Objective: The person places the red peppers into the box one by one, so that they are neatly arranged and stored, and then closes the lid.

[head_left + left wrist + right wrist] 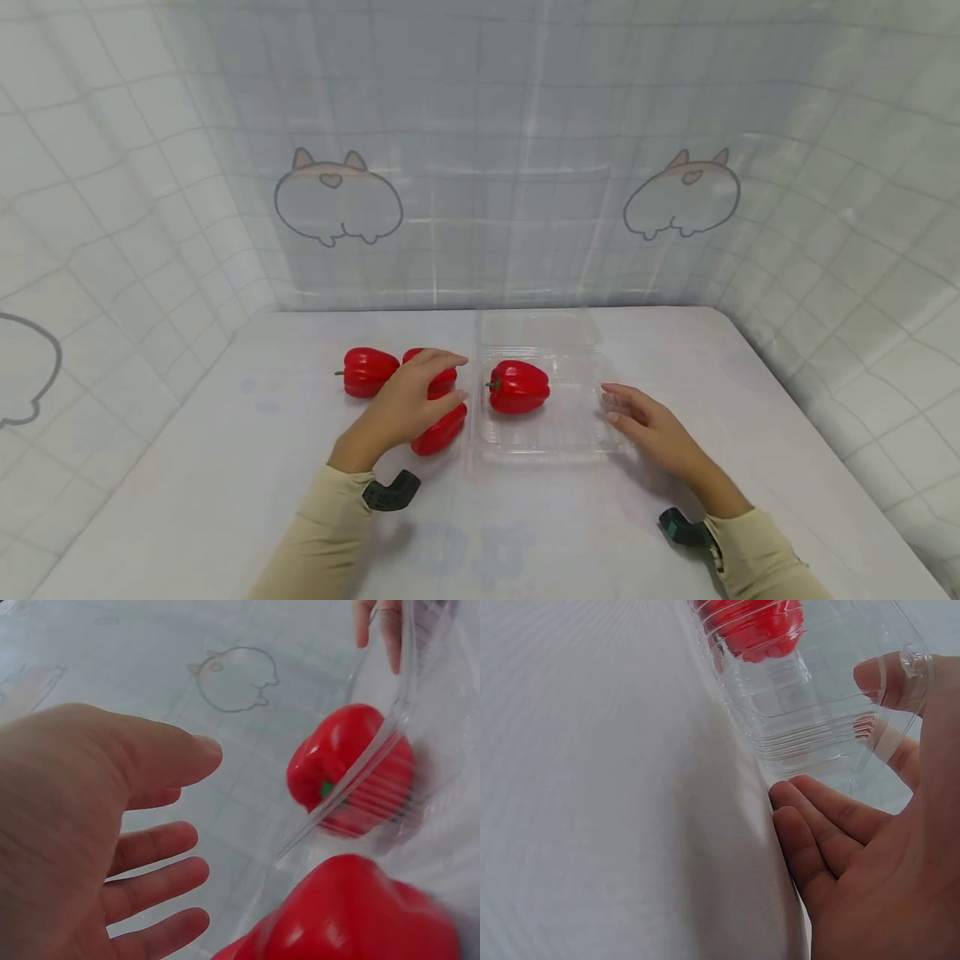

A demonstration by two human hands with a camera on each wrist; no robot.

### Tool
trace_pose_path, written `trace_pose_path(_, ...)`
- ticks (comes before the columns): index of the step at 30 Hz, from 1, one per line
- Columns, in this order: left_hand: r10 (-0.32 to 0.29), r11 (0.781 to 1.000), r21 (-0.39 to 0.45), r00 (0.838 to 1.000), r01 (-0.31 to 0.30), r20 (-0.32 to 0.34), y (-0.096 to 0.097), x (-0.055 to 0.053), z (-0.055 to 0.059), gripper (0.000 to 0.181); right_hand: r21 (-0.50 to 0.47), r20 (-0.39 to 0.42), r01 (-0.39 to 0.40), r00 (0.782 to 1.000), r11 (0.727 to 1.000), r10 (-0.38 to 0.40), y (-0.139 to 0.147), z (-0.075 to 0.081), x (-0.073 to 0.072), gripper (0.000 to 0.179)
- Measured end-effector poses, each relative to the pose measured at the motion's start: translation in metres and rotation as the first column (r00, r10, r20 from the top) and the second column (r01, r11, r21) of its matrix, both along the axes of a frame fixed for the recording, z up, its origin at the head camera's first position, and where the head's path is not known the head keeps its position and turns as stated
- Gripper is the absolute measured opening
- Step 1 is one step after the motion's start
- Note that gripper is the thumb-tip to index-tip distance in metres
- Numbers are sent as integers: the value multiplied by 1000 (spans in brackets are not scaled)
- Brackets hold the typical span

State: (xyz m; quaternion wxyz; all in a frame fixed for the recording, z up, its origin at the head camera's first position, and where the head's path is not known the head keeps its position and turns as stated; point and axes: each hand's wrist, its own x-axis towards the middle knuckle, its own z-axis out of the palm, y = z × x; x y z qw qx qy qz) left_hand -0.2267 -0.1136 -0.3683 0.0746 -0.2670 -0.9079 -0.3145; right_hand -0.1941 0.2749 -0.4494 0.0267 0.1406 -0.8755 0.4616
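Observation:
A red bell pepper [519, 387] with a green stem lies in the left part of a clear plastic clamshell box [558, 433]. Left of the box are three more: one pepper [367, 372] farthest left, another pepper [442, 382] partly behind my left hand, and a nearer pepper [439, 431]. My left hand [408, 400] hovers over these with thumb and fingers spread, holding nothing. At the box's right side is my right hand [648, 427], its fingers loosely bent. In the right wrist view, its thumb and forefinger overlap the box's clear corner; whether they touch is hard to tell.
The box's lid [538, 328] lies folded back toward the rear wall. A white cloth covers the table [225, 500]. Grid-patterned curtains [480, 167] with cartoon animal drawings enclose the back and both sides.

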Motion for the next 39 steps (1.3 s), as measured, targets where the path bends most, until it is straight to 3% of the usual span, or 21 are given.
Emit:
trace_pose_path(7,0,999,33,999,-2,44,-14,-5,1,51,-16,-4,1,1000,1000,-2,1,1,6,50)
trace_pose_path(12,30,996,76,994,-38,106,-29,-10,-1,48,-20,-11,-5,1000,1000,5,2,-1,3,48)
trace_pose_path(21,123,979,131,964,-157,236,-55,-17,-12,47,14,-4,-5,1000,1000,5,2,0,-2,49)
trace_pose_path(39,113,983,91,924,-157,365,-64,-14,-25,46,-18,1,-26,1000,1000,26,0,0,-1,48)
